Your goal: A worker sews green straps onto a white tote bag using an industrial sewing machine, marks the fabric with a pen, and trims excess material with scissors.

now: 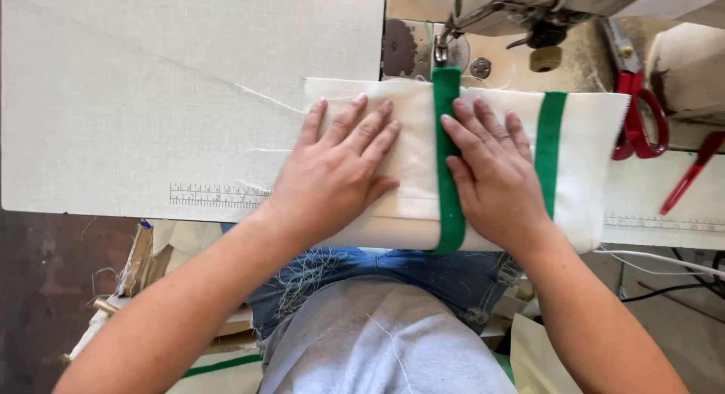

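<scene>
Hands lie flat, fingers spread, gripping nothing: left hand and right hand press cream fabric at frame centre. Green webbing strap runs between them (red scissors upper right).

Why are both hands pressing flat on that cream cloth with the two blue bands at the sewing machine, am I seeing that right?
Nearly: the bands are green, not blue. The head view shows the left hand and right hand pressed flat on the cream cloth below the sewing machine.

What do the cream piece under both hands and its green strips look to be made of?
Cream folded panel: seemingly coarse woven canvas, matte, with visible weave and a frayed edge. Green strips: likely woven webbing tape, flat and matte.
</scene>
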